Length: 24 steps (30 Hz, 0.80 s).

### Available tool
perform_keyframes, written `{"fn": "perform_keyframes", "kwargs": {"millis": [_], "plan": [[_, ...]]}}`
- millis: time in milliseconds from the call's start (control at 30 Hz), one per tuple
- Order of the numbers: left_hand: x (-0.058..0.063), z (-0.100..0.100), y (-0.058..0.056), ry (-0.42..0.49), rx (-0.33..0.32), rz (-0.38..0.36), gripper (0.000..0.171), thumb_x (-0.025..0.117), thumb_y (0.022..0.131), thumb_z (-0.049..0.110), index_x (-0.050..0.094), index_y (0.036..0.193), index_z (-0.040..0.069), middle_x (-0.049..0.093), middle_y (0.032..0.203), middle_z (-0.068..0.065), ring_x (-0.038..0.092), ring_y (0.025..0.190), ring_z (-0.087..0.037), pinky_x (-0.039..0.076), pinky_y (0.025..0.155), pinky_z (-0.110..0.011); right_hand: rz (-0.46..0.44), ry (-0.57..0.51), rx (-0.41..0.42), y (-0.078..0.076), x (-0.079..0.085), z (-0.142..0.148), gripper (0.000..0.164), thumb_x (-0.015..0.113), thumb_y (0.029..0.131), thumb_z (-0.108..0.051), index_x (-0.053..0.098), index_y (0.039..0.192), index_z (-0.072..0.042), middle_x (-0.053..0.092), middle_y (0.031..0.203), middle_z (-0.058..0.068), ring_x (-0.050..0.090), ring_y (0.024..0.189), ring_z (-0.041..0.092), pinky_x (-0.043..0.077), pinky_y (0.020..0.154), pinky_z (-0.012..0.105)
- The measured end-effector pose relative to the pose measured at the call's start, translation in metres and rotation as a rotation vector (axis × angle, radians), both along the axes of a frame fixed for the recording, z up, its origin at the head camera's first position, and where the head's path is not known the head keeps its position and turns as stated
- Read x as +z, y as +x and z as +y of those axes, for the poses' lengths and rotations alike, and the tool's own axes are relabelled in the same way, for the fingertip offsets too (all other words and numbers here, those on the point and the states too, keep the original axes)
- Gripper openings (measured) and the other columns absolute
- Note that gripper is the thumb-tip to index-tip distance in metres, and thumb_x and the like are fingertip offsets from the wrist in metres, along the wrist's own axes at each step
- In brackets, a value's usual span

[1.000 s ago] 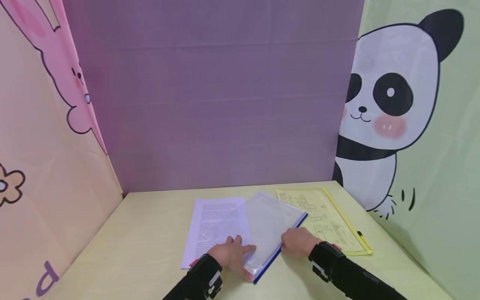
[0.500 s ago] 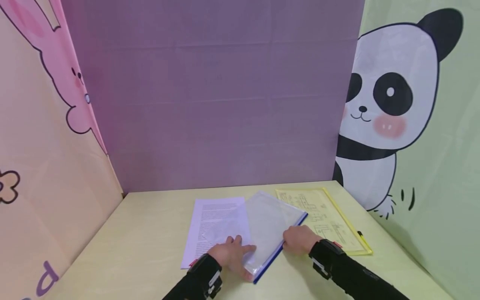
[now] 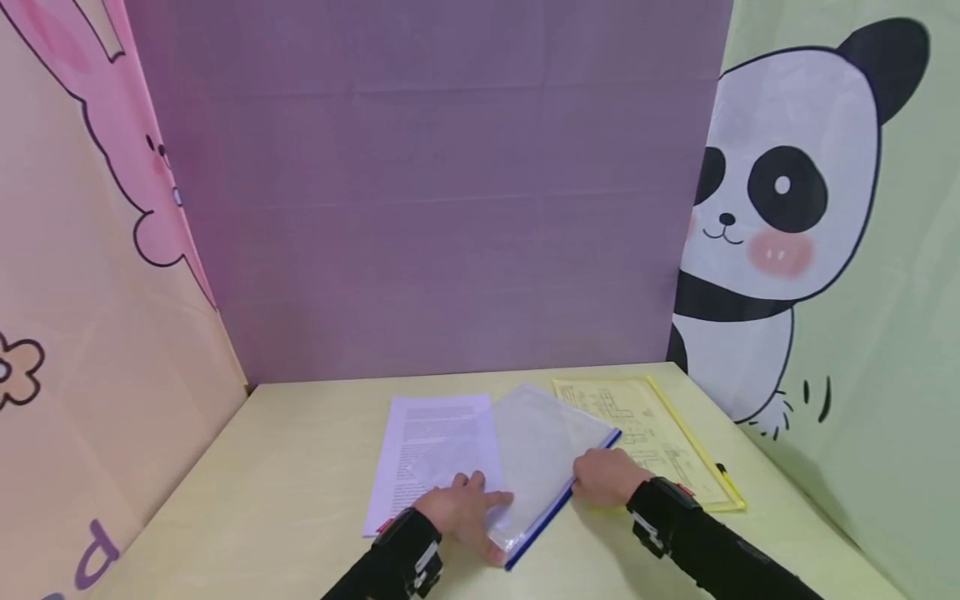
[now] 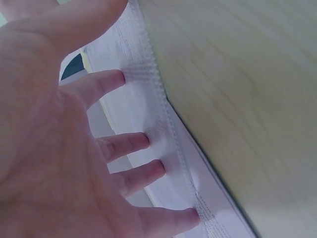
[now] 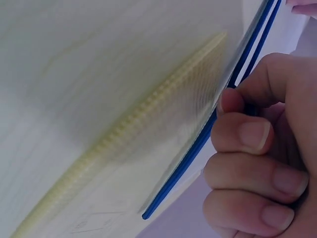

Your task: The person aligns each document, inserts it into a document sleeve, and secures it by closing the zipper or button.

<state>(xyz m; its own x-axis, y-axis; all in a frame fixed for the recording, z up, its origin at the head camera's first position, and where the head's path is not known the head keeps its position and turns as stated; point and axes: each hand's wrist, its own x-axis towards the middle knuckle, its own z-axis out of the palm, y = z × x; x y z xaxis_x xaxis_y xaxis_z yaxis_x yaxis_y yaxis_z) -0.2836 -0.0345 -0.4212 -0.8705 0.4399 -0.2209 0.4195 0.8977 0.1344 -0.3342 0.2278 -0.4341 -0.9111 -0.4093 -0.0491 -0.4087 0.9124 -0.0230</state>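
A clear zip folder (image 3: 528, 442) with a blue zip edge (image 3: 542, 523) lies slanted on the table, its left part over a printed sheet (image 3: 442, 425). My left hand (image 3: 461, 508) spreads its fingers on the folder near its lower corner. In the left wrist view, straight fingertips (image 4: 141, 141) press on its mesh-like plastic. With curled fingers, my right hand (image 3: 609, 477) pinches the blue edge about midway along. Two blue strips (image 5: 260, 42) stand apart above that hand in the right wrist view; whether a slider sits under the fingers is hidden.
A yellow-edged folder (image 3: 660, 433) with printed drawings lies at the right, partly behind the right hand, a dark zip pull (image 3: 721, 467) on its edge. A purple panel (image 3: 450, 208) closes off the table's (image 3: 262, 467) back.
My right hand has shifted slightly right and away from me, and the blue edge has moved a little to the right with it. The left hand stays in place.
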Motion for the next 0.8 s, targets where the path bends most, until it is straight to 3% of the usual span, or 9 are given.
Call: {"fn": "perform_keyframes", "kwargs": {"millis": [267,800], "plan": [[-0.001,-0.002,-0.002,-0.001,-0.019,-0.011,0.083,0.086,0.071,0.057,0.053,0.146,0.044,0.05,0.128,-0.004,0.048,0.118,-0.026,0.054,0.084,-0.056,-0.012,0.001,-0.024,-0.001,0.0,0.009,0.017,0.064,0.09,-0.019,0.059,0.077,-0.01,0.052,0.072,0.003,0.049,0.067,0.022,0.043,0.066,0.042],[0.0,-0.004,-0.001,0.001,-0.029,-0.019,0.082,0.086,0.072,0.055,0.053,0.146,0.045,0.048,0.135,-0.005,0.046,0.122,-0.028,0.052,0.089,-0.059,-0.037,-0.02,-0.057,-0.001,0.0,0.014,0.018,0.065,0.093,-0.02,0.059,0.079,-0.011,0.051,0.072,0.004,0.05,0.067,0.022,0.039,0.065,0.039]]}}
